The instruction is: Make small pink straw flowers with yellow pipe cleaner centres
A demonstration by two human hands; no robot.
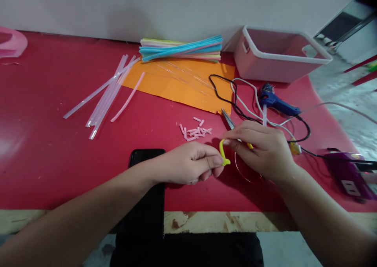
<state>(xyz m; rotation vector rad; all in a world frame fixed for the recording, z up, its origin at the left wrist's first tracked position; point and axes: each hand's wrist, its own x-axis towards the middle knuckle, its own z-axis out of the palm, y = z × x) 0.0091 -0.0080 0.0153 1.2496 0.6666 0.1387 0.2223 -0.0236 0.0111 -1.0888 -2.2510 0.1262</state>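
Observation:
Between my hands is a short yellow pipe cleaner, bent into a curve with a small bunched end. My left hand pinches its lower, bunched end. My right hand pinches the upper end between thumb and fingers. Scissors lie partly under my right hand, their blades pointing away and their handles mostly hidden. Just beyond my left hand is a little heap of cut pink pipe cleaner pieces on the red table. A black phone lies below my left forearm.
A blue glue gun rests among tangled cables at the right, near a purple power strip. Glue sticks lie at the left. Colored pipe cleaners are stacked behind an orange sheet, beside a pink bin.

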